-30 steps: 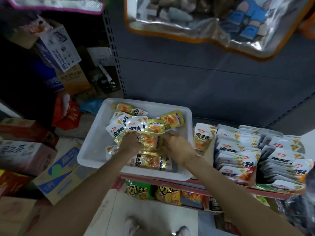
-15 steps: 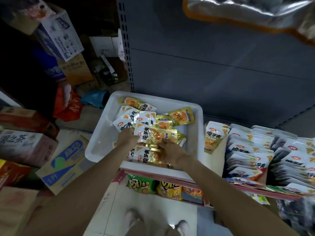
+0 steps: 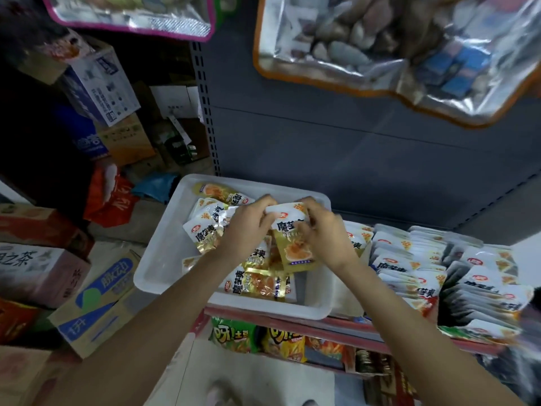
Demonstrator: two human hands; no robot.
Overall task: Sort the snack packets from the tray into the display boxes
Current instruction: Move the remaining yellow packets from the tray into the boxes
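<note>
A white plastic tray (image 3: 164, 253) sits on the shelf edge with several white-and-gold snack packets (image 3: 205, 232) lying loose in it. Above the tray's right half, my left hand (image 3: 248, 227) and my right hand (image 3: 322, 232) together grip a small bunch of gold-and-white packets (image 3: 292, 247). The left hand pinches the bunch's top edge and the right hand holds its right side. To the right stand the display boxes (image 3: 433, 273), packed with rows of upright packets of the same kind.
Grey shelf back panel (image 3: 351, 142) rises behind the tray. Foil bags (image 3: 380, 48) hang overhead. Cardboard cartons (image 3: 96, 303) are stacked at the left on the floor. Chip bags (image 3: 234, 335) fill the shelf below, behind a red rail.
Both hands have come up from the pile low in the tray, lifting a bunch of packets with them. The camera has tilted up a little.
</note>
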